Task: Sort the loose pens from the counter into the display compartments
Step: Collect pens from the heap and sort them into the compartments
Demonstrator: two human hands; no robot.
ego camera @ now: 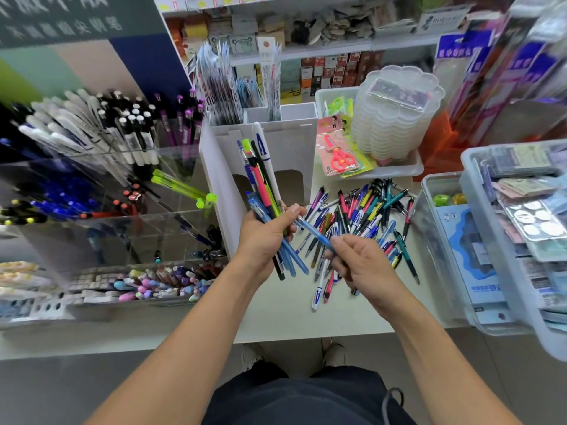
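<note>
While the left hand point(266, 237) grips a bundle of pens point(263, 191) with fingers curled round the shafts, the right hand point(362, 259) pinches one blue pen point(313, 233) between thumb and fingertips. The bundle fans upward toward 12 o'clock from the left fist; it includes a white pen with a blue letter, a pink one, a yellow-green one and several blue ones, and their lower ends stick out below the fist toward 5 o'clock. The blue pen in the right hand runs toward 10 o'clock, and its far end reaches the left thumb (whether it touches cannot be told).

The pile of loose pens point(365, 219) lies on the counter point(282, 314) at 1 o'clock from the hands, directly behind and partly under the right hand. A few pens trail out of the pile toward 6 o'clock, among them a white pen lying near the right wrist.

The clear display compartments point(101, 185) stand at 9 o'clock, tiered, holding white, black, purple, blue and yellow-green pens in separate sections. A white organiser box point(291, 142) stands at 12 o'clock, directly behind the bundle. At 2 o'clock, a white tray point(395, 170) holds a stack of clear scalloped containers point(395, 115) and packaged pink scissors point(339, 154). Clear storage bins point(478, 240) with packaged goods sit at 3 o'clock.
</note>
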